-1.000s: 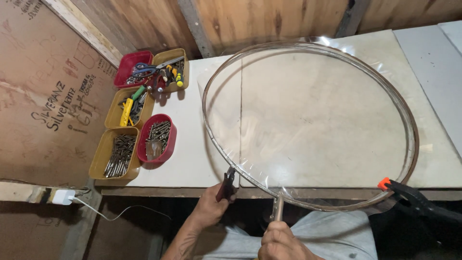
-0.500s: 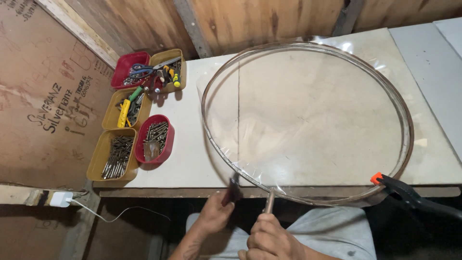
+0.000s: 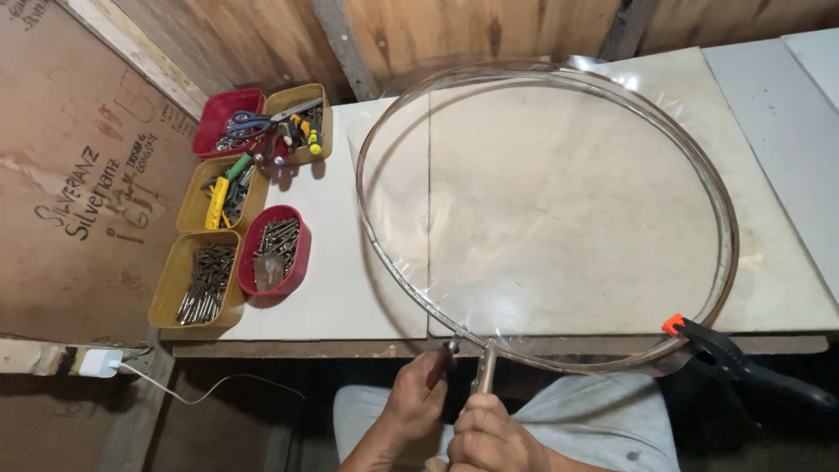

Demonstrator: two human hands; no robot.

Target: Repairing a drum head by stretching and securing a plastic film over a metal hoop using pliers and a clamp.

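A large round metal hoop [image 3: 724, 218] covered with clear plastic film lies on the white worktable [image 3: 350, 297], its near edge hanging over the table's front. My left hand [image 3: 415, 404] is closed on a dark-handled tool [image 3: 440, 363] whose tip touches the hoop's near rim. Right beside it, my right hand [image 3: 489, 433] grips a metal tool [image 3: 484, 371] that also meets the rim. A black spring clamp with an orange tip [image 3: 730, 358] bites the hoop at the lower right.
At the table's left stand several small trays: a red tray of screws [image 3: 276, 249], a yellow tray of nails [image 3: 197, 280], a yellow tray with tools [image 3: 223, 194], a red tray [image 3: 225, 118] and a yellow one [image 3: 301, 131] with scissors. A white plug and cable [image 3: 103, 363] sit below left.
Both hands have stayed at the hoop's near rim with their tools, the right hand closing in beside the left. The view has shifted slightly.
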